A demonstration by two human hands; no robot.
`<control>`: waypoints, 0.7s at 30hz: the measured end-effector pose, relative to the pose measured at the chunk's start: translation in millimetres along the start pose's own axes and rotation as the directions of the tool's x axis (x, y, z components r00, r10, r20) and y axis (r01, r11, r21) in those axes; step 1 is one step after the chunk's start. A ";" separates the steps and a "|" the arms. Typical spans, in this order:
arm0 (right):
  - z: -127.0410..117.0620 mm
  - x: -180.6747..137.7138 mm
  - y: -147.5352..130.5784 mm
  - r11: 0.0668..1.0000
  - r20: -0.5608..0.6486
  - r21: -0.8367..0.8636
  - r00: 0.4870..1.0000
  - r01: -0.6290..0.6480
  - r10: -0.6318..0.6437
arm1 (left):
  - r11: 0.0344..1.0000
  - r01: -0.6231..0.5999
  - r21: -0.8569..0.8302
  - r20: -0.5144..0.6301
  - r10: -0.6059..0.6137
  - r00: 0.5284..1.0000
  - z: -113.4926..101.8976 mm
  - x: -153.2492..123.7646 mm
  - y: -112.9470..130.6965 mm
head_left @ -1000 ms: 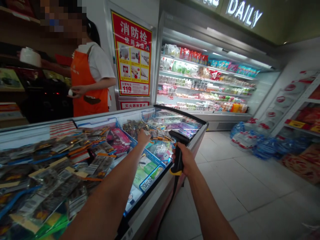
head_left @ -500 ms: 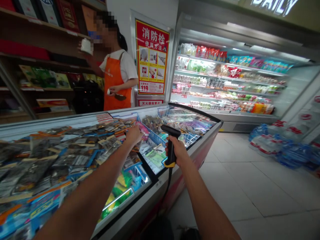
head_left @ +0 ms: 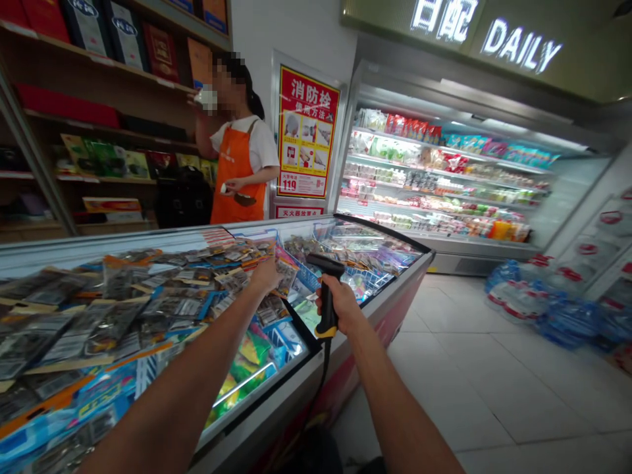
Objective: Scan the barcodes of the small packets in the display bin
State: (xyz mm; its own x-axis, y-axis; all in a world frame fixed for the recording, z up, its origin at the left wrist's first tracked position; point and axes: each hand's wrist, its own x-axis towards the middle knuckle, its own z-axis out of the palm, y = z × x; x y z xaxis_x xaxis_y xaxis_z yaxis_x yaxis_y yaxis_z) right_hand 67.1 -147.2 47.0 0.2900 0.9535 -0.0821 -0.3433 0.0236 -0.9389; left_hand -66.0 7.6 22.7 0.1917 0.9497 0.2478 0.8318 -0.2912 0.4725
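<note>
My right hand [head_left: 343,306] is wrapped round the grip of a black and yellow barcode scanner [head_left: 326,299], held upright over the near edge of the chest freezer [head_left: 390,296]. Its head points left, toward my left hand [head_left: 266,275], and a black cable hangs down from the grip. My left hand is closed on a small snack packet [head_left: 287,275] that sticks out on its right side; the fingers are partly hidden. Under and left of that hand, many similar flat packets [head_left: 168,309] lie heaped on the freezer top. Green and yellow bags [head_left: 249,359] show through the glass below.
Behind the freezer stands a person in an orange apron [head_left: 239,178], one hand raised with a white object. Shelves of boxes [head_left: 160,56] are at the left. A lit refrigerated display [head_left: 444,164] stands at the back, with bottled water packs [head_left: 523,283] on the floor at right.
The view has tilted up and turned slightly left. The packet at my left hand shows more plainly now. The person behind has raised the white object to the face. The scanner stays in my right hand.
</note>
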 end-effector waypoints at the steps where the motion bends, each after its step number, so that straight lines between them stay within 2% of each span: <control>1: 0.0 -0.6 -2.2 1.000 0.002 0.015 1.000 -0.002 0.002 | 0.995 0.014 -0.096 -0.041 -0.018 0.999 0.8 4.2 1.0; 3: 0.0 -1.2 -7.3 0.999 0.005 0.047 1.000 -0.006 0.005 | 0.941 0.019 -0.337 -0.094 -0.054 0.994 3.5 12.7 4.3; 5: 0.0 -0.9 -12.7 0.998 0.010 0.066 1.000 -0.005 0.004 | 0.842 -0.007 -0.539 -0.108 -0.061 0.992 7.9 19.9 9.4; 8: 0.1 1.0 -19.0 0.999 0.020 0.046 1.000 0.013 -0.014 | 0.711 -0.031 -0.703 -0.106 -0.062 0.992 15.6 26.5 19.6; 12: -0.7 5.4 -22.5 1.000 0.024 0.028 1.000 0.015 -0.015 | 0.673 -0.014 -0.740 -0.078 -0.065 0.995 22.1 29.4 33.3; 17: -3.4 10.5 -21.4 0.999 0.025 0.028 0.999 0.020 -0.021 | 0.697 -0.026 -0.716 -0.075 -0.039 0.996 25.6 33.3 44.2; 21: -9.9 14.7 -21.2 0.999 0.001 0.041 1.000 0.015 -0.015 | 0.737 -0.001 -0.675 -0.098 -0.089 0.991 29.6 38.2 47.8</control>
State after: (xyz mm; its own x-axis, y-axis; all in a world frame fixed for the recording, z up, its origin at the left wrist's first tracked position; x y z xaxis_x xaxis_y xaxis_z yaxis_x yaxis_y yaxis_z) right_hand 87.5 -136.7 62.4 0.2943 0.9533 -0.0681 -0.3751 0.0497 -0.9256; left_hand -3.5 33.4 29.7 0.0653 0.9559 0.2864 0.2614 -0.2934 0.9196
